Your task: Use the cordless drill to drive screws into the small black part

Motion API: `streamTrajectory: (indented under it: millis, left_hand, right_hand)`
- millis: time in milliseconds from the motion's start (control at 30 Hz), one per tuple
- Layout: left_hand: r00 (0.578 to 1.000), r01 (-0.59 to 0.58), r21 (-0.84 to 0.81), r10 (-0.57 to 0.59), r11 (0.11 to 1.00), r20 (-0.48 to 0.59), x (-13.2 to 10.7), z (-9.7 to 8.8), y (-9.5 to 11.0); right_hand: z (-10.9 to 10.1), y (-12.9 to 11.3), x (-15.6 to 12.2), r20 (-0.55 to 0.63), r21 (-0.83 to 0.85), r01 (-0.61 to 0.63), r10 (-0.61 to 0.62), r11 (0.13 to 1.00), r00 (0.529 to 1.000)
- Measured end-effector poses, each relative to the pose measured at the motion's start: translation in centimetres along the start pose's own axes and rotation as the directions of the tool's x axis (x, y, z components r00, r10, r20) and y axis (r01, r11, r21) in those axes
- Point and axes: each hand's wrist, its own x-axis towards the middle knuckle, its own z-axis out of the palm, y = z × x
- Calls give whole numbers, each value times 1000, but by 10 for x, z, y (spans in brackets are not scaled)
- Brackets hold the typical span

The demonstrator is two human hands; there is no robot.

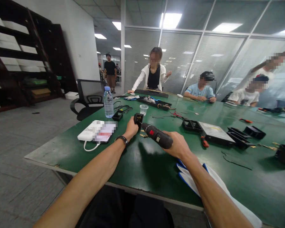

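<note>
My right hand (178, 146) grips a black electric screwdriver (156, 135) with a red switch, held level above the green table (142, 164) and pointing left. Its tip meets a small black boxy part (138, 119) that my left hand (131, 128) holds upright on the table. A dark watch sits on my left wrist. Small brass-coloured bits (143, 136) lie on the table just under the tool.
A white power bank (89, 133) and a phone lie left of my hands, with a water bottle (108, 102) and a plastic cup (143, 109) behind. Black trays (192, 124), a metal drive (215, 131) and red-handled pliers (204, 141) lie right. Several people sit at the far side. Blue-white gloves (187, 177) rest under my right forearm.
</note>
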Motion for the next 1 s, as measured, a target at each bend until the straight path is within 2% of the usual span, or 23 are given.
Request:
streamTrajectory:
  millis: [1000]
  left_hand:
    - [1000, 15, -13, -15, 1000, 2, -5, -5, 12]
  right_hand:
    - [-4, -6, -1, 15, -5, -19, 19, 1000, 1000]
